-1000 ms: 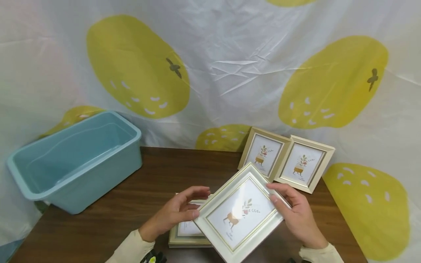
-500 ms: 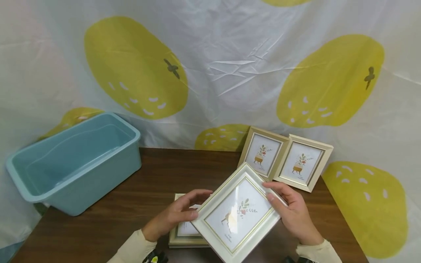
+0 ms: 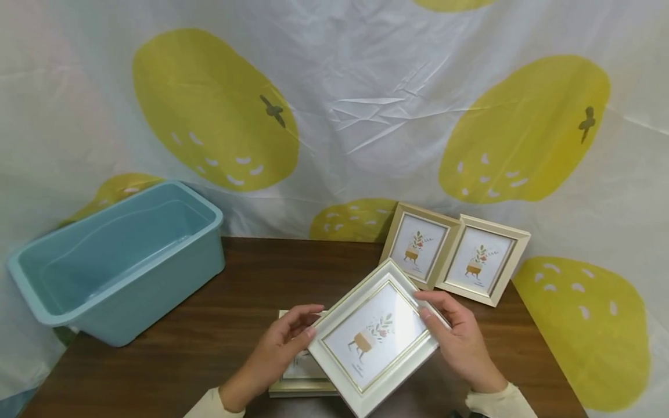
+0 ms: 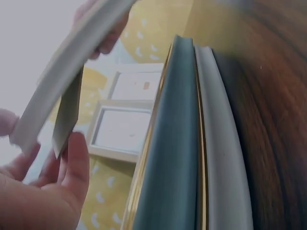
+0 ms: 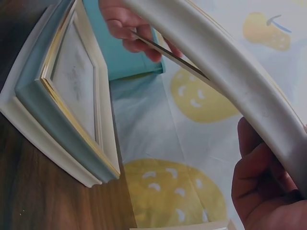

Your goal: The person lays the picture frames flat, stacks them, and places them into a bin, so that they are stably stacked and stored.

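Note:
A white picture frame (image 3: 326,363) with a gold inner line and a potted-plant print is held tilted above the table, face up. My right hand (image 3: 462,334) grips its right edge, thumb on the front and fingers at the border. At the left corner my left hand (image 3: 269,357) has its thumb against the edge. Behind, its fingers touch the thin stand leg (image 4: 69,115), which sticks out from the back in the left wrist view. Below lies a stack of frames, partly covered: a blue-grey frame (image 4: 172,143) above a whitish frame (image 4: 223,153), with a gold-edged one on top.
Two gold frames, a left one (image 3: 393,239) and a right one (image 3: 511,270), stand leaning at the back right. On the left is a blue plastic tub (image 3: 157,290). A lemon-print curtain (image 3: 360,75) hangs behind the dark wooden table (image 3: 251,273).
The held frame has shifted slightly left, and the glare has moved off the printed pot. My left hand has turned a little, its index finger drawing back at the frame's edge.

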`<state>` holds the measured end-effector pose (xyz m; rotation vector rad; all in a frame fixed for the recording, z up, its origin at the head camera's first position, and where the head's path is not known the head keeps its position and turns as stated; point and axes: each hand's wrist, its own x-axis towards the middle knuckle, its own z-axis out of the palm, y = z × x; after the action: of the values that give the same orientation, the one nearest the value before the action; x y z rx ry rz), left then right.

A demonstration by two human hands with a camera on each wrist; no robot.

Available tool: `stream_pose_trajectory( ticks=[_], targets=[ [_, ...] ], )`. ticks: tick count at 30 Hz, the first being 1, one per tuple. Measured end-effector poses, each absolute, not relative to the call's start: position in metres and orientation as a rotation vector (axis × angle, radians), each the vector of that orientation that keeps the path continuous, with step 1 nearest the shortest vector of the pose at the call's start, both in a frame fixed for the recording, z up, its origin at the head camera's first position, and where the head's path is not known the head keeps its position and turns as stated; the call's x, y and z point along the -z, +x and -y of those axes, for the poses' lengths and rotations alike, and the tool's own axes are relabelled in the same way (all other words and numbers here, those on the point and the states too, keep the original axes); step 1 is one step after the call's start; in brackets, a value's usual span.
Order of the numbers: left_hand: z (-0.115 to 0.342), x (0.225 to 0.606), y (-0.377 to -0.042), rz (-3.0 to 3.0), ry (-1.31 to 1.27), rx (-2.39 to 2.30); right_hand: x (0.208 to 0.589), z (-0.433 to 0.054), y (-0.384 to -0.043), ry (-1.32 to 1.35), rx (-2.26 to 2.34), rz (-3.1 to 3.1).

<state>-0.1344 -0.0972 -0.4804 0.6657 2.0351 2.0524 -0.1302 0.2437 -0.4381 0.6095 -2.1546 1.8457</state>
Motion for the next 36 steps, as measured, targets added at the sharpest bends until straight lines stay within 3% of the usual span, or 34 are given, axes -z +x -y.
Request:
stream_pose_trajectory(
  ticks=[7, 19, 36],
  targets=[
    [0.092, 0.479, -0.123, -2.158, 0.554, -2.188, 0.443, -0.235, -0.132, 0.582, -1.944, 2.132],
    [0.094, 0.486, -0.109, -2.069, 0.679, -2.354, 0.451, -0.205, -0.127, 0.144, -2.032, 2.085],
    [0.103, 0.487, -0.105, -1.865, 0.543, -2.391, 0.466, -0.183, -0.114, 0.166, -2.11, 1.958]
  ],
)
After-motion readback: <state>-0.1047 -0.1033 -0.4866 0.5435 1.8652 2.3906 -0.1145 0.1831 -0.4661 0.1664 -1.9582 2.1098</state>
